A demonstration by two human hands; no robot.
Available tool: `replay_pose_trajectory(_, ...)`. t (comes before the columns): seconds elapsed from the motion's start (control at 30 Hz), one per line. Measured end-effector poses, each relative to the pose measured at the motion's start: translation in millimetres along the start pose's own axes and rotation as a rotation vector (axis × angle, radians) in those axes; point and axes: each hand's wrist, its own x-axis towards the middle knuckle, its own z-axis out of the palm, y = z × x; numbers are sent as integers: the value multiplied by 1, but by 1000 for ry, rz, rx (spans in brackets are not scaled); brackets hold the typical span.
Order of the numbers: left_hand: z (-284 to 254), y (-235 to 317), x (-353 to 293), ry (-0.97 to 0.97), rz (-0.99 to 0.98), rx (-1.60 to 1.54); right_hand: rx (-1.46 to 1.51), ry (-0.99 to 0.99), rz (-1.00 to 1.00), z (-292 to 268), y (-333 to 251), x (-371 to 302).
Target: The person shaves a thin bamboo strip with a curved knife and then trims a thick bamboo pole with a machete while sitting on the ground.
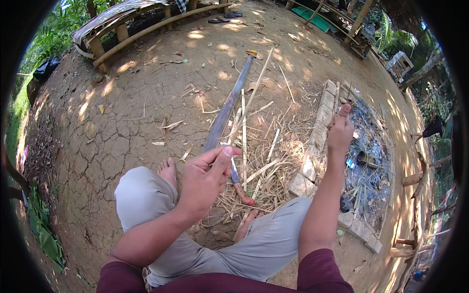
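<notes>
My left hand (205, 178) is closed in a pinch above my bent knee. A long pale bamboo strip (256, 88) slants up and away from its fingertips and looks held there. Out to the right, my right hand (340, 129) is a closed fist with the thumb on top. A thin dark sliver seems to rise above that thumb, but what the fingers hold is hidden. Below the left hand, a knife (235, 177) with a wooden, red-ended handle lies on the ground, its blade partly covered by the hand. A dark bamboo pole (229, 107) stretches away behind it.
Pale shavings and split strips (264, 171) litter the ground before my feet. A brick border (321, 117) edges an ash-filled fire pit (366, 146) on the right. A bamboo bench (141, 41) stands far left, with sandals (225, 18) near it. Green leaves (43, 227) lie at left.
</notes>
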Motion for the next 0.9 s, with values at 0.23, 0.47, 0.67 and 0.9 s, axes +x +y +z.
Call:
replay_pose_trajectory(0.23, 1, 0, -6, -53, -123, -81, 328, -760, -10, 56, -71, -91)
replay_pose_trajectory(0.47, 10, -4, -2, -17, -70, -116, -38, -719, -446, 54, -90, -124)
replay_pose_trajectory(0.67, 6, -5, -1, 54, -2, -40, -145, -743, -691, 63, -75, -135)
replay_pose_trajectory(0.9, 10, -18, -11, 64, 140, 136, -181, -483, -548, 65, -67, -103)
